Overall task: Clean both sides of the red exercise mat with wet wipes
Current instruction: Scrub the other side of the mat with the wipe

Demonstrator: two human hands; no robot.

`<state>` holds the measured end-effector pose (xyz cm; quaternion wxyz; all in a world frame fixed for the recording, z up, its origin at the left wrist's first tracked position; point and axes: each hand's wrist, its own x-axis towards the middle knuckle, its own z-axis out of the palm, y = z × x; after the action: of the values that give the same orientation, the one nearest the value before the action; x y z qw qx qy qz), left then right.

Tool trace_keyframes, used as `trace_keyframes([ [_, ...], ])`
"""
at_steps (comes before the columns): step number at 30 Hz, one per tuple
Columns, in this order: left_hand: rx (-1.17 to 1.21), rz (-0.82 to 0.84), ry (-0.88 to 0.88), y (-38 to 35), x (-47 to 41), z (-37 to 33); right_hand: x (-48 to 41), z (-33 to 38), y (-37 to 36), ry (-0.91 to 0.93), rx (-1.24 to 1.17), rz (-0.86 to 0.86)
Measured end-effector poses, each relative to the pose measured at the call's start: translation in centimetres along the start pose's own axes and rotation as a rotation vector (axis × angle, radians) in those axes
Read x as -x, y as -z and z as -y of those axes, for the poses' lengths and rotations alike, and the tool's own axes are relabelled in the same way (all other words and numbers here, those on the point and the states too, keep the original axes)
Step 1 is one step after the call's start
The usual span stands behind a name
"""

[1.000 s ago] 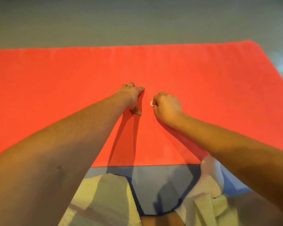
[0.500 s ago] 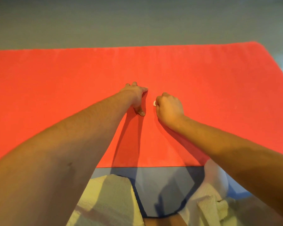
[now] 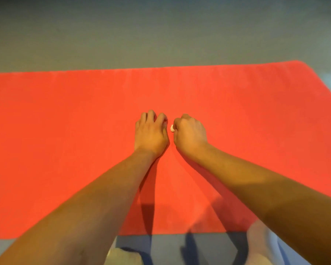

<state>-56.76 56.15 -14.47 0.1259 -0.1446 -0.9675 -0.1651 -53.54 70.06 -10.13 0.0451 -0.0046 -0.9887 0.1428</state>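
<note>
Right hand (image 3: 189,135) fists a tiny wipe (image 3: 172,128), left hand (image 3: 151,134) rests open-fingered on the mat (image 3: 65,150); patches may get missed.

mat (image 3: 65,131) plain red | floor (image 3: 122,35) grey | wipe (image 3: 172,128) white | cloth (image 3: 122,257) pale yellow

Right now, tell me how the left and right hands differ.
The left hand lies with fingers extended on the red mat; the right hand is curled into a fist. The right hand grips a white wipe; the left hand holds nothing visible. Both rest side by side on it.
</note>
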Motion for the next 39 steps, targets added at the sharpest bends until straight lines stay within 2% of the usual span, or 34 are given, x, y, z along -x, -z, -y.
trace_keyframes([
  [5, 0.042, 0.0, 0.013, -0.2, -1.4, 0.1, -8.1, -0.9, -0.6, -0.049, -0.012, -0.039],
  [11, 0.004, 0.055, -0.013, -2.1, -6.2, 0.7, -17.5, -2.0, -2.1, -0.015, 0.044, -0.102],
  [18, -0.002, 0.063, -0.021, -2.5, -6.6, 0.7, -27.8, -3.2, -1.6, -0.011, 0.085, -0.144],
  [21, -0.008, 0.074, -0.019, -2.5, -6.6, 0.7, -28.2, -3.8, -1.5, -0.011, 0.031, -0.112],
  [25, -0.023, 0.078, -0.019, -2.2, -6.8, 0.6, -24.3, -4.9, -1.1, 0.095, -0.029, -0.049],
  [30, -0.044, 0.071, -0.023, -2.3, -6.8, 0.5, -21.0, -7.3, -1.5, 0.214, -0.061, -0.082],
  [35, -0.038, 0.06, -0.013, -2.4, -6.8, 0.5, -26.0, -8.1, -1.5, 0.05, -0.136, -0.127],
  [39, -0.029, 0.047, -0.012, -2.5, -7.0, 0.7, -29.6, -8.0, -1.4, 0.033, -0.065, -0.112],
])
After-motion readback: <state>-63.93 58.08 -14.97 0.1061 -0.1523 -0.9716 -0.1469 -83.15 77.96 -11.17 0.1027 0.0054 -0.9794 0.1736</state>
